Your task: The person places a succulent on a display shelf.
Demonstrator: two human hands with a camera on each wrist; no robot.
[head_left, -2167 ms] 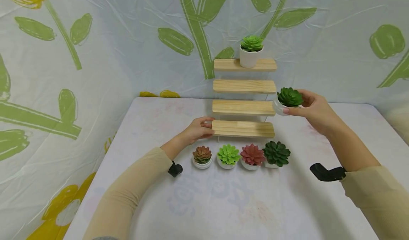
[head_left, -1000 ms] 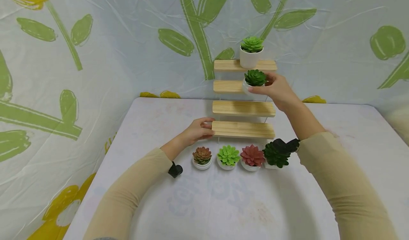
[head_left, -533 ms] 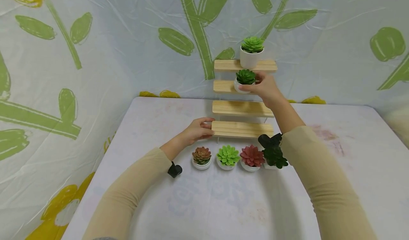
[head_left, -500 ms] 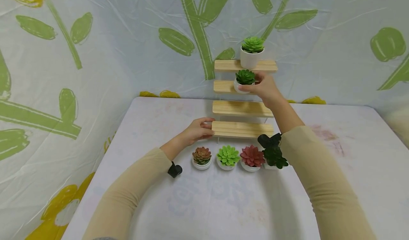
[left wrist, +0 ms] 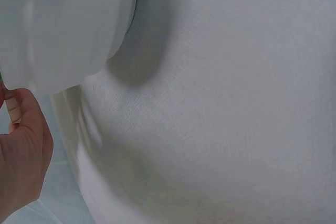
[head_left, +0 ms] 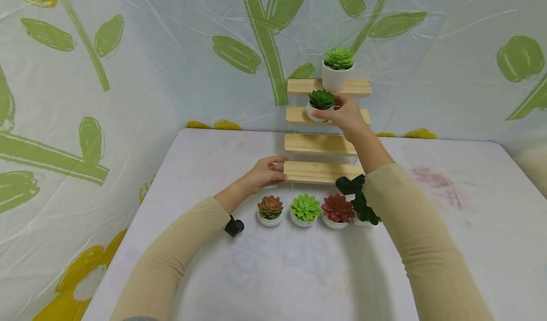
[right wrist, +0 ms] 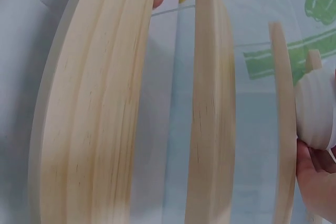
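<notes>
My right hand pinches a small white pot with a dark green artificial succulent at the second-highest board of a four-tier wooden display stand. In the right wrist view that white pot sits against the board's upper face, with thumb and fingers around its side. My left hand grips the left end of the lowest board, thumb and fingers on either side of it. Above, a bright green succulent in a taller white pot stands on the top board.
In front of the stand, a row holds a brown succulent, a light green one, a red one and a dark green one, partly hidden by the right sleeve. A patterned cloth hangs behind the white table.
My right hand has carried the dark green succulent leftward from beside the stand to the second-highest board, then further left along it. The left hand keeps its grip on the lowest board.
</notes>
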